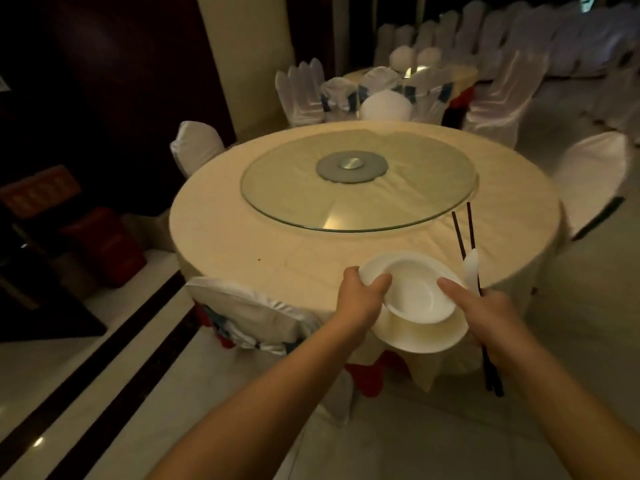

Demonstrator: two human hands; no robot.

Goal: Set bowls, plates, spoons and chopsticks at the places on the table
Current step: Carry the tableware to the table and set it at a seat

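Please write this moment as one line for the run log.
left hand grips bowl and plate | right hand holds chopsticks, spoon | table: nothing set

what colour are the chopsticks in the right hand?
Dark, brown to near black, chopsticks gripped by the right hand; head view, the only one.
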